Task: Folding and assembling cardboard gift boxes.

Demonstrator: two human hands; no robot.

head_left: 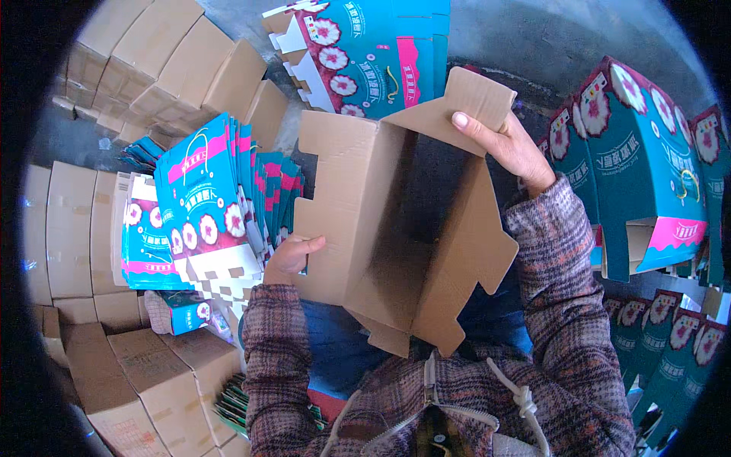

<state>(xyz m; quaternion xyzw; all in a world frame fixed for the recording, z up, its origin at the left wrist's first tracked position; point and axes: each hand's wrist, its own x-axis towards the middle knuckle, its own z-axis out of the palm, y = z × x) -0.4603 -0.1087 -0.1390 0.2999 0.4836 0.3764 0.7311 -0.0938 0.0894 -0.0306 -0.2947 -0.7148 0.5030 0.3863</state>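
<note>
A part-folded cardboard box (335, 175) stands open in front of my body, its plain brown inside facing up and its notched flaps spread. My left hand (288, 259) grips the box's left panel by its outer edge, the thumb on the near face and the other fingers hidden behind. At the far right corner my right hand (512, 149) pinches a flap, thumb on top and fingers underneath. The box's bottom lies in dark shadow. Both sleeves are plaid, and the box hangs over my lap (335, 343).
Flat teal-and-pink printed cartons (199, 198) lean in a stack to the left; more flat ones (365, 57) lie ahead. Made-up printed boxes (624, 167) with handles stand on the right, with several others (659, 327) below. Brown shipping cartons (156, 65) are piled along the left.
</note>
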